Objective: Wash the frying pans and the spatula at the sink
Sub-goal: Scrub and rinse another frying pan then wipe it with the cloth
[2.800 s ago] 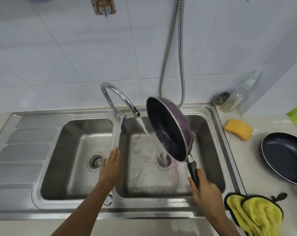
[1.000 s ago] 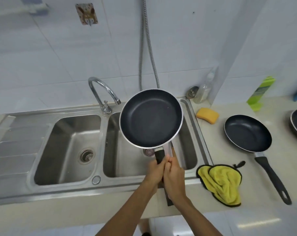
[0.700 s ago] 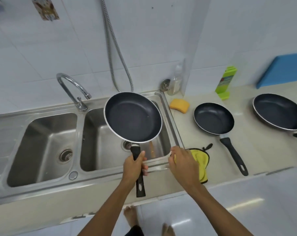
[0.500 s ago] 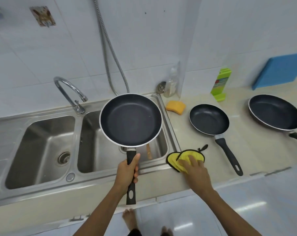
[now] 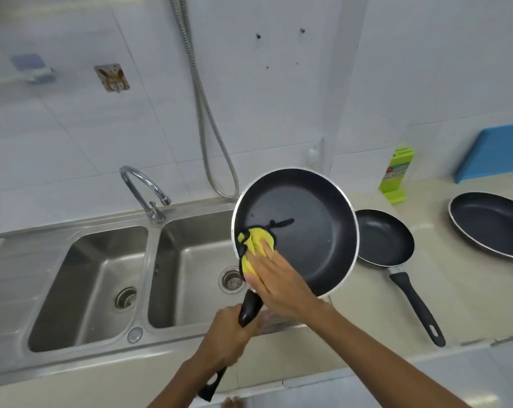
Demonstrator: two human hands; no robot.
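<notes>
White wall tiles back a steel double sink (image 5: 81, 237) with a curved tap (image 5: 144, 189) at its far rim and a metal shower hose (image 5: 203, 113) hanging down the wall. Over the right basin, towards three o'clock from the tap, a frying pan (image 5: 311, 228) is held tilted with its dark inside facing the camera. The left hand (image 5: 225, 337) has its fingers wrapped tight round the pan's black handle (image 5: 249, 307), at six o'clock from the pan's bowl. The right hand (image 5: 274, 278) lies nearly flat, fingers stretched and close together, pressing a yellow cloth (image 5: 253, 245) against the pan's inner surface at about nine o'clock on the bowl. On the pale counter at three o'clock from the held pan rests a second pan (image 5: 384, 240), its handle pointing towards five o'clock, and farther right a third pan (image 5: 490, 225) near the frame edge. A green box (image 5: 396, 172) and a blue board (image 5: 496, 154) stand against the wall behind them.
</notes>
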